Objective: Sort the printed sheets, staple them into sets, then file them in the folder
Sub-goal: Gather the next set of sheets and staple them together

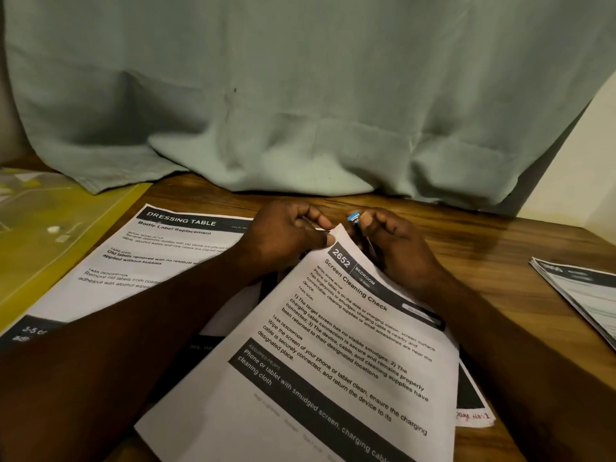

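Observation:
A set of printed sheets headed "Screen Cleaning Check" [333, 355] lies tilted in front of me on the wooden table [500, 248]. My left hand [283, 235] pinches its top corner. My right hand [396, 241] grips a small stapler with a blue end [354, 217] right at that same corner. Another sheet headed "Dressing Table" [160, 251] lies flat to the left, partly under my left forearm. A yellow transparent folder [50, 235] lies at the far left.
A further stack of printed sheets [580, 295] rests at the right table edge. A grey-green cloth [300, 95] hangs behind and spills onto the table's back. A sheet with a red handwritten page note [473, 416] pokes out under the tilted set.

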